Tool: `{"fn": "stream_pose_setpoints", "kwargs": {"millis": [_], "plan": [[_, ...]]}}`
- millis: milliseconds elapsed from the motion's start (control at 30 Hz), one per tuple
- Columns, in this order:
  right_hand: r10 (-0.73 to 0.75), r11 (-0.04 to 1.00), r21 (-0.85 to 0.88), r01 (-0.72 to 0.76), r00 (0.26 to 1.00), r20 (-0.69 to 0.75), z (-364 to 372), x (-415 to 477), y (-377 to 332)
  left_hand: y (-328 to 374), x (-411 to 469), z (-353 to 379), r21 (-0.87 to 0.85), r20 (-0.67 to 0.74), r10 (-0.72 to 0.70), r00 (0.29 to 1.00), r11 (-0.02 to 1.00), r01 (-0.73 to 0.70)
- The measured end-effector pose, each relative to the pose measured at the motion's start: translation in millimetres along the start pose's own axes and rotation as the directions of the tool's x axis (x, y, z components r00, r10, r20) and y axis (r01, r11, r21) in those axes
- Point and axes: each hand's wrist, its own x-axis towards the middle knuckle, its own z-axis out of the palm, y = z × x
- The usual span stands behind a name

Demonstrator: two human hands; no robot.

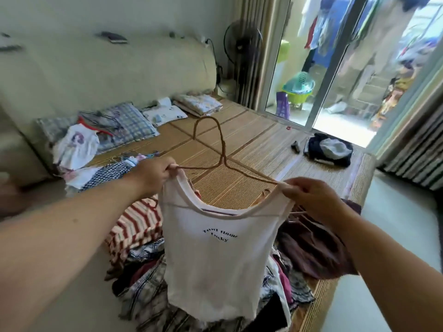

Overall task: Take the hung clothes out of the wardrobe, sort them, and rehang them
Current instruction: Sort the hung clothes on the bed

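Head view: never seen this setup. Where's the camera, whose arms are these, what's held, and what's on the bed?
There is no machine here. A person works with bare hands, and the one camera sits on their head, looking forward and down, so the arms are their own. The left hand and right hand each pinch a shoulder strap of a white tank top at the ends of a brown wire hanger. Below it, on the mat-covered bed, lies a heap of mixed clothes. A dark bundle and pillows lie farther back.

We can't fully read the print (220,234) on the white top (211,279); at one o'clock balcony laundry (335,32) runs off-frame.
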Motion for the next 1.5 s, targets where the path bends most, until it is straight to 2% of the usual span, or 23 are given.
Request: {"fn": "stream_pose_setpoints", "kwargs": {"millis": [133, 233, 300, 433, 533, 700, 800, 967, 1000, 1100, 1233, 1333, 1400, 1500], "plan": [[-0.144, 0.977, -0.16, 0.143, 0.99, 0.007, -38, -16, -46, 39, -47, -58, -0.026, -0.17, 0.062, 0.983, 0.997, -0.067], [-0.2, 0.975, -0.111, 0.193, 0.978, -0.055, -59, -25, -80, 52, -80, -97, -0.163, -0.235, 0.057, 0.97, 0.982, -0.097], [-0.253, 0.964, -0.096, 0.247, 0.965, -0.066, -68, -32, -102, 55, -98, -119, -0.197, -0.258, 0.052, 0.965, 0.975, -0.105], [-0.364, 0.911, -0.242, 0.335, 0.928, -0.084, -70, -37, -140, 56, -119, -145, -0.26, -0.366, 0.036, 0.93, 0.955, -0.14], [-0.4, 0.886, -0.285, 0.366, 0.914, -0.068, -54, -30, -167, 45, -128, -161, -0.249, -0.452, 0.026, 0.891, 0.956, -0.154], [-0.455, 0.857, -0.281, 0.432, 0.89, -0.019, 8, -7, -206, -7, -142, -186, -0.249, -0.506, -0.027, 0.862, 0.961, -0.117], [-0.464, 0.872, -0.203, 0.446, 0.884, -0.054, 62, 12, -234, -58, -146, -206, -0.303, -0.513, -0.104, 0.852, 0.951, -0.066], [-0.432, 0.886, 0.115, 0.448, 0.89, -0.144, 149, 50, -277, -150, -150, -253, -0.307, -0.532, -0.206, 0.821, 0.951, 0.039], [-0.456, 0.877, 0.114, 0.466, 0.884, -0.106, 164, 56, -283, -166, -148, -262, -0.315, -0.539, -0.23, 0.81, 0.947, 0.06], [-0.525, 0.849, -0.033, 0.528, 0.849, 0.06, 213, 88, -307, -218, -138, -290, -0.342, -0.539, -0.291, 0.791, 0.933, 0.11], [-0.502, 0.858, -0.056, 0.511, 0.855, 0.129, 272, 136, -335, -265, -109, -308, -0.3, -0.497, -0.258, 0.828, 0.947, 0.115], [-0.516, 0.812, -0.184, 0.554, 0.828, 0.219, 311, 177, -348, -294, -82, -309, -0.274, -0.495, -0.246, 0.833, 0.954, 0.12], [-0.552, 0.777, -0.202, 0.596, 0.799, 0.237, 336, 205, -356, -314, -63, -310, -0.26, -0.498, -0.256, 0.828, 0.955, 0.139], [-0.574, 0.767, -0.191, 0.613, 0.787, 0.226, 372, 248, -367, -342, -40, -316, -0.233, -0.568, -0.266, 0.779, 0.96, 0.157]]}}
